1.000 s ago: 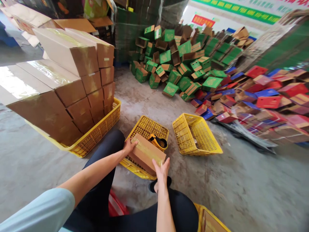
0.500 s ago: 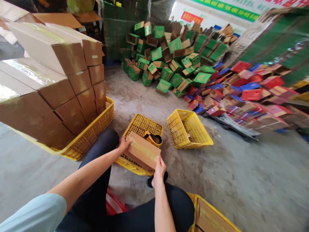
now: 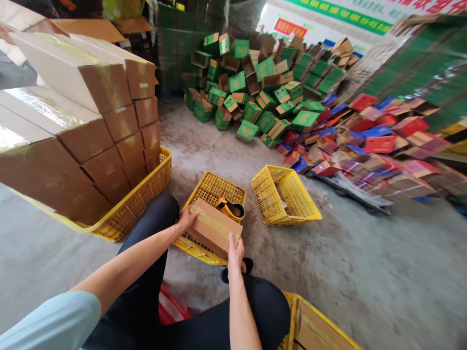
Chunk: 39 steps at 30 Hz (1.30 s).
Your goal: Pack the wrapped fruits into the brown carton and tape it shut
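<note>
While the person sits w/ knees apart, head view (only cam) shows both hands on one brown cardboard box (image 3: 215,228), clear/yellowish tape running lengthwise along its top. L hand (image 3: 188,218) grips far-left end: thumb on top face, other fingers round the edge, partly hidden. R hand (image 3: 235,250) at opp. end, thumb up on top nr tape end; remaining fingers partly hidden, curled about box edge.

Box loc.: over a yellow mesh crate (image 3: 219,187) in front of knees, slightly tilted; can't tell if resting on it or just lifted. Yellow-and-black tool (image 3: 230,208) on same crate, just beyond box.

Surroundings: L side, large yellow crate (image 3: 134,199) w/ stacked brown boxes (image 3: 105,126), taped tops, rising well above rim. R of centre, tilted yellow basket (image 3: 270,199) on concrete floor (image 3: 328,253). Lower R, nr knee, yellow crate w/ brown cardboard (image 3: 314,325) inside. Red object betw. legs, partly hidden. Background: green cartons (image 3: 246,129) heaped, red/blue cartons (image 3: 379,143) to their R, blurred.
</note>
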Each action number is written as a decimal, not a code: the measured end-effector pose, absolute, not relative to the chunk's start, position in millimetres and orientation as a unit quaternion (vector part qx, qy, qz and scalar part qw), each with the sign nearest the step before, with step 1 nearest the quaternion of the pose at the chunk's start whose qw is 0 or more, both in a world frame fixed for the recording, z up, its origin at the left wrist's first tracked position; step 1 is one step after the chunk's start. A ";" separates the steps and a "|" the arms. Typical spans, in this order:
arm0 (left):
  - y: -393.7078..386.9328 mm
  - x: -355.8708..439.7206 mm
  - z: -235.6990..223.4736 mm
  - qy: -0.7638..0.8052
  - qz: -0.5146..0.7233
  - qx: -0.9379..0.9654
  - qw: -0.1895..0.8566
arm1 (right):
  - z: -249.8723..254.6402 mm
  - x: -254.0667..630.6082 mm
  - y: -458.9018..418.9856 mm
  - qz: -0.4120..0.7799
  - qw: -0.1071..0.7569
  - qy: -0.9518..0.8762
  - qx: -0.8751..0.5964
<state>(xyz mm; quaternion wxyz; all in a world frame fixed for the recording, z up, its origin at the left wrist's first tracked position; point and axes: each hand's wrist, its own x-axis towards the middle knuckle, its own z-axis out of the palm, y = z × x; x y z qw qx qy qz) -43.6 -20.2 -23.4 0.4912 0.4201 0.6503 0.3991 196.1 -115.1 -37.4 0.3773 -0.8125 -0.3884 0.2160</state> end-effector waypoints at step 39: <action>-16.0 -35.2 -30.3 0.676 0.400 0.414 0.460 | 32.0 160.4 -54.3 0.137 -0.111 -0.762 -0.623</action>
